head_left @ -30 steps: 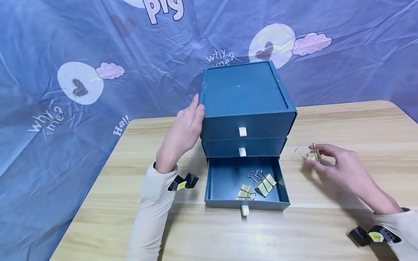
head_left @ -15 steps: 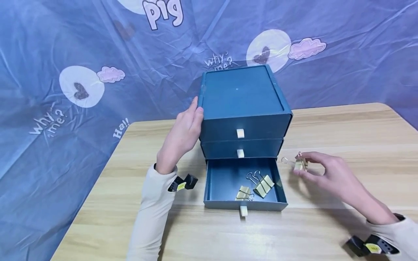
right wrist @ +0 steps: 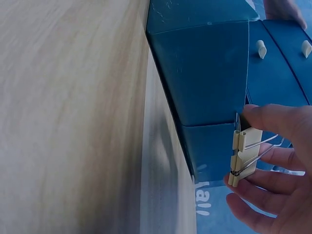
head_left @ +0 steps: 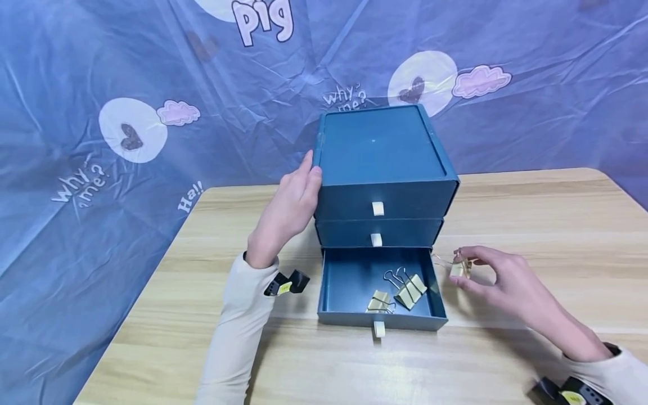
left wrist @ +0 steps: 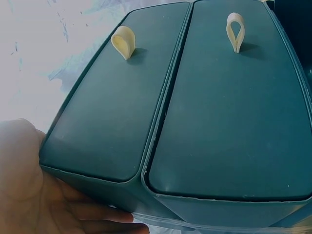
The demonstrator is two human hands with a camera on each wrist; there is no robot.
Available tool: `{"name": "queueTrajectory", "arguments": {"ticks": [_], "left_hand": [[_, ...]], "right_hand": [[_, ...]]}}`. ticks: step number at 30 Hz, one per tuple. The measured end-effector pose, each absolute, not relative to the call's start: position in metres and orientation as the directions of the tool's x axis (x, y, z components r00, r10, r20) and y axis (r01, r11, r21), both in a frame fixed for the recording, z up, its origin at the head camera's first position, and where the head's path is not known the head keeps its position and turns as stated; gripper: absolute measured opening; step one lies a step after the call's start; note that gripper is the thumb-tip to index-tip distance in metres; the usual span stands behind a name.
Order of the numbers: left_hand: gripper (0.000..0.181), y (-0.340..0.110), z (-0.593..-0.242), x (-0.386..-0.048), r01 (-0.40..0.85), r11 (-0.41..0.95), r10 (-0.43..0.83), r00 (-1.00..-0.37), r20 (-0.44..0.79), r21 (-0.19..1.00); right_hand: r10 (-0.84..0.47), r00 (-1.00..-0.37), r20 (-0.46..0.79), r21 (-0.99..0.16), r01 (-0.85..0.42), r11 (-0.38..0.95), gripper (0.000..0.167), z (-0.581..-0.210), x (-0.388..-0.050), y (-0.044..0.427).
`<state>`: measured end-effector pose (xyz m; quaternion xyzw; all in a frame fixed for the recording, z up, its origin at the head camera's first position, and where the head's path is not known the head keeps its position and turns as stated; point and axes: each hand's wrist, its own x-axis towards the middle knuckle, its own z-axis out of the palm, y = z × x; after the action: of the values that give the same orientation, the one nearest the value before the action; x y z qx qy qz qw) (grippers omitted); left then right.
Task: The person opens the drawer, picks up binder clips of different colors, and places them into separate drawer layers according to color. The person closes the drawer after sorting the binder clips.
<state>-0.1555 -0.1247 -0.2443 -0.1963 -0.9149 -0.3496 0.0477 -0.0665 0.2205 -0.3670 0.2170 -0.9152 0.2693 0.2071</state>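
A dark blue drawer box (head_left: pixel 382 149) stands on the table, its lowest drawer (head_left: pixel 349 318) pulled out and the two above it closed. Two pale gold binder clips (head_left: pixel 411 292) lie inside that drawer. Against the box's left side rests my left hand (head_left: pixel 289 205), its fingers (left wrist: pixel 105 212) stretched along the side wall in the left wrist view. My right hand (head_left: pixel 498 281) pinches another gold binder clip (right wrist: pixel 248 151) between thumb and fingers, just right of the open drawer. One wire handle of this clip points toward the drawer.
Each drawer front has a small cream pull loop (head_left: pixel 377 208). A wooden table (head_left: pixel 202 315) extends around the box. Behind it hangs a blue printed cloth (head_left: pixel 253 112). Black wrist cameras (head_left: pixel 287 283) sit on both wrists.
My right hand has carried the binder clip left and toward me, up beside the open drawer's right wall. The left hand stays against the box.
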Motion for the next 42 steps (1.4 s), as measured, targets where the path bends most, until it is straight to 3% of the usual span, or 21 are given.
{"name": "queueTrajectory", "arguments": {"ticks": [13,42], "left_hand": [[0.062,-0.123,-0.243,-0.155,0.396,0.675,0.335,-0.916,0.219,0.623],[0.061,-0.124,-0.246,-0.156,0.424,0.661,0.342,-0.904,0.255,0.619]], "right_hand": [[-0.296,-0.822,0.485,-0.385,-0.505,0.772,0.033,-0.364,-0.056,0.214],[-0.411,-0.800,0.437,-0.338,-0.569,0.749,0.040,-0.357,-0.047,0.203]]}}
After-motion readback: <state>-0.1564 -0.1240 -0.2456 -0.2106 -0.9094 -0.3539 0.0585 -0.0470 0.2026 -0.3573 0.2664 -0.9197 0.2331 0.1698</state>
